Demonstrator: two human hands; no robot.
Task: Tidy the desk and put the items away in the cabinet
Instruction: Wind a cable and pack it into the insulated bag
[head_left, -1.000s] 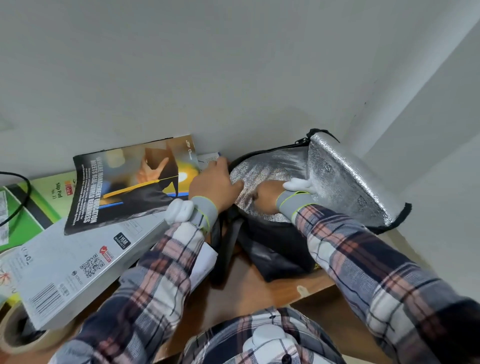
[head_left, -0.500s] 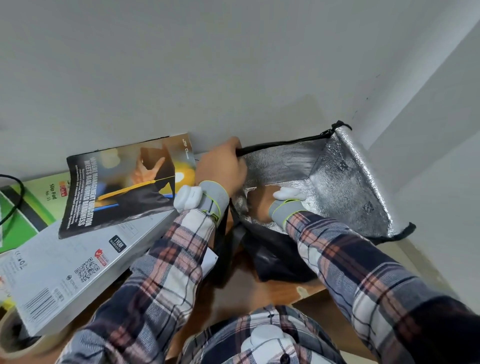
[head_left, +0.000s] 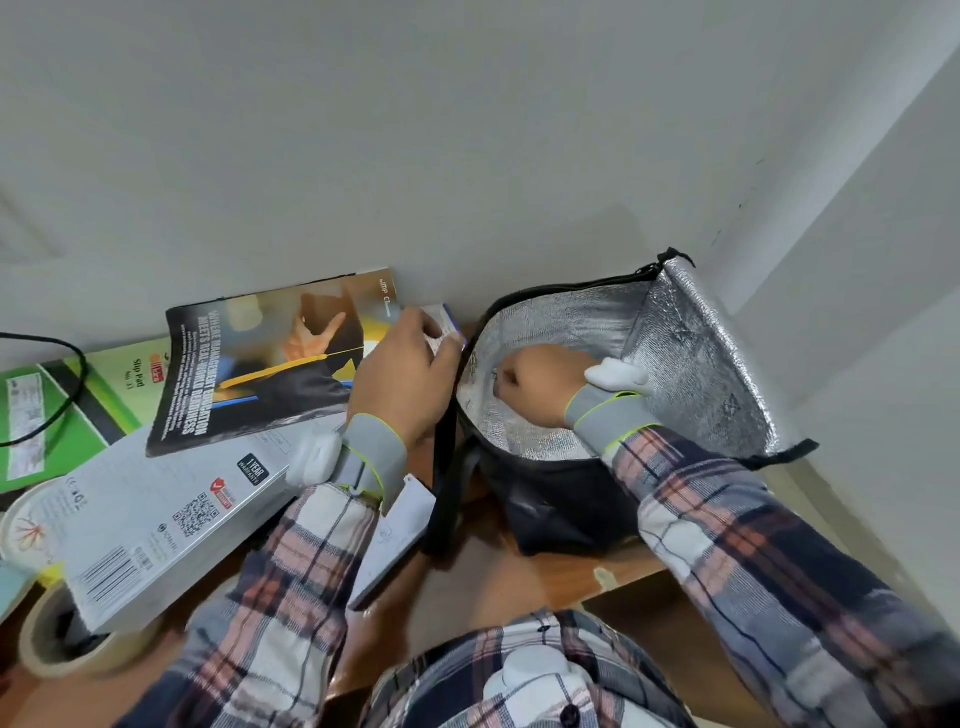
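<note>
Bag (head_left: 545, 499) stood open at 3 o'clock on the table (head_left: 493, 577). Left hand (head_left: 410, 379) grip pinched a small box (head_left: 441, 327) at the bag's 9 o'clock rim. Right hand (head_left: 535, 384) was curled inside, hold unclear. Probably best was holding the lining wide and sliding the box in flat.

The right hand (head_left: 535, 382) curls in the bag (head_left: 561, 509), fingertips hidden; the packet (head_left: 441, 327) in the left hand (head_left: 410, 374) is blurred; the pad (head_left: 104, 395) runs off the left edge; the box (head_left: 156, 519) half covers the tape (head_left: 41, 660).
</note>
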